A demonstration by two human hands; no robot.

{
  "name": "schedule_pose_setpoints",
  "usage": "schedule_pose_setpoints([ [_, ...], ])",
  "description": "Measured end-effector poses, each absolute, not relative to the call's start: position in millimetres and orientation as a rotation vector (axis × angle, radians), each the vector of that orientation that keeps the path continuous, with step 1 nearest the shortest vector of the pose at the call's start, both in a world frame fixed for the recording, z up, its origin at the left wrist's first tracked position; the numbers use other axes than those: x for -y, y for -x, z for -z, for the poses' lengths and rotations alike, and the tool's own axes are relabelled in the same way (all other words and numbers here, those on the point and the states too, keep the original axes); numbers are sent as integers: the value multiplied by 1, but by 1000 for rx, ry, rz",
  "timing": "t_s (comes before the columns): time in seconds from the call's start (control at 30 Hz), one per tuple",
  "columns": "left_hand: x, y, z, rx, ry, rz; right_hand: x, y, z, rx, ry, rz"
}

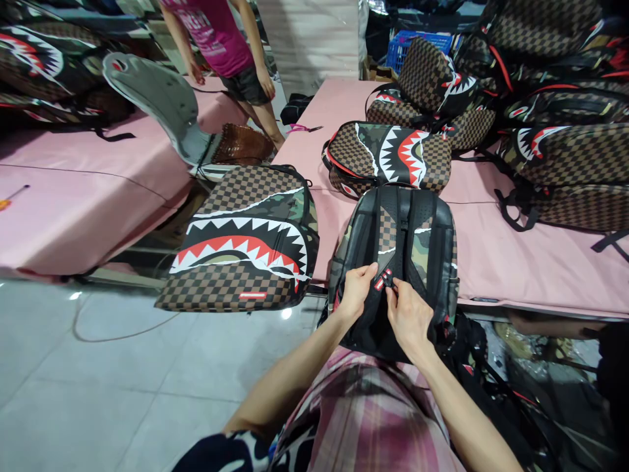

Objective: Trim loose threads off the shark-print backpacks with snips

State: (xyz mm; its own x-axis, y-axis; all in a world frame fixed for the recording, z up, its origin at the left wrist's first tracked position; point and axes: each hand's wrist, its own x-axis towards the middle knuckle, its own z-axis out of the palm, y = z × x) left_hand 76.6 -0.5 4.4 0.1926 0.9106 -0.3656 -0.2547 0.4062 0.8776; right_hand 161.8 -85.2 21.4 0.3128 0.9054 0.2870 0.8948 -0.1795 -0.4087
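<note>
In front of me a backpack [441, 223] lies with its black padded back and shoulder straps facing up, its lower end near my lap. My left hand [358, 290] is closed on the lower part of the left shoulder strap [387, 233], beside a small red and white tag [379, 283]. The fingers of my right hand [409, 313] pinch a small dark piece at the strap's end, close to that tag; its exact kind is too small to make out. Just beyond lies a checkered backpack [363, 152] with a shark-mouth print.
Left of me, another shark-print backpack [236, 262] overhangs the pink table [491, 255]. More checkered backpacks [580, 170] are piled at the right. A grey chair [157, 98] stands beyond the gap between tables. A person in a pink shirt [216, 33] stands at the back.
</note>
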Motion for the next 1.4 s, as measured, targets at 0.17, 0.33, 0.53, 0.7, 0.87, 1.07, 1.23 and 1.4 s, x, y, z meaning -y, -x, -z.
schedule_pose_setpoints([
  [0.17, 3, -62, -3, -987, -652, -810, 102, -204, -14, 1252, 1941, -342],
  [0.33, 19, -41, 12, -987, -644, -683, 124, -276, 9, 738, 1978, -430],
  [0.53, 24, -41, 12, -977, -652, -632, 114, -269, 36, 759, 1883, -811],
  [0.7, 20, -41, 4, -1025, -638, -609, 105, -267, 44, 654, 1816, -951],
  [0.87, 14, -40, 5, -993, -585, -557, 105, -276, 35, 550, 1716, -1120],
  [1.07, 9, -38, 9, -972, -549, -523, 103, -280, 23, 433, 1627, -1254],
  [1.23, 9, -39, 10, -945, -547, -532, 102, -278, 22, 381, 1611, -1276],
  [1.4, 10, -39, 13, -964, -617, -529, 102, -277, 20, 374, 1608, -1263],
])
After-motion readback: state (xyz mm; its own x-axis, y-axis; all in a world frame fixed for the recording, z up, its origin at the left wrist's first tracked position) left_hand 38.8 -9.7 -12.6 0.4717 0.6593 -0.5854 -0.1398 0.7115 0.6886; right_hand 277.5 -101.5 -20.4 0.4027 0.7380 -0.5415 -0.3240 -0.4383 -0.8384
